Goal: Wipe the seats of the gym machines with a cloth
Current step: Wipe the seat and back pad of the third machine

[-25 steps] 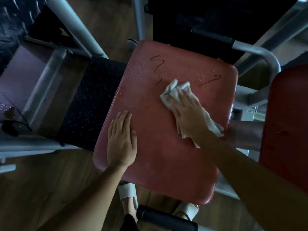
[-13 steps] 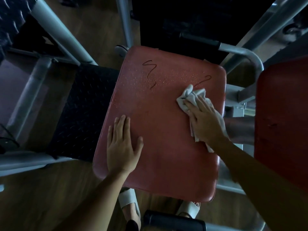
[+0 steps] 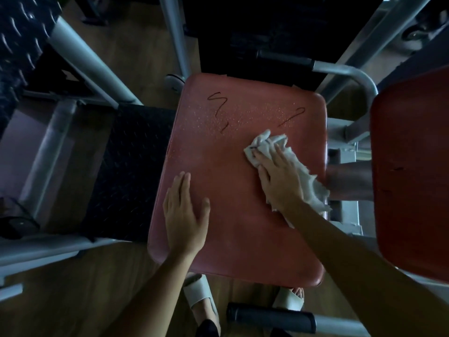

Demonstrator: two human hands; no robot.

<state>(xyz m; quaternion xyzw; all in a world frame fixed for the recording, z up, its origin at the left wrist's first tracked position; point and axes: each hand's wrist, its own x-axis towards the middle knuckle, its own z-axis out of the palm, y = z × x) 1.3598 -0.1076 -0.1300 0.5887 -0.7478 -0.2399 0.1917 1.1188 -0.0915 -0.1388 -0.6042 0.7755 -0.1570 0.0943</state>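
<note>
A red padded seat [image 3: 233, 244] fills the middle of the view, with two dark scribbles and small droplets on its far half. My right hand [image 3: 279, 177] lies flat on a crumpled white cloth [image 3: 301, 176], pressing it to the right half of the seat with straight fingers. The cloth's frayed end hangs over the seat's right edge. My left hand [image 3: 185, 215] rests flat on the near left part of the seat, fingers straight and together.
A second red pad [image 3: 410, 171] stands at the right. Grey machine tubes [image 3: 80, 59] and a black tread plate [image 3: 126, 166] lie to the left. A black-gripped handle [image 3: 269, 316] crosses near my sandalled feet [image 3: 200, 295]. Wooden floor lies below.
My right hand slid the cloth from the seat's centre out to the right, then back a little toward the middle. My left hand stayed flat on the seat.
</note>
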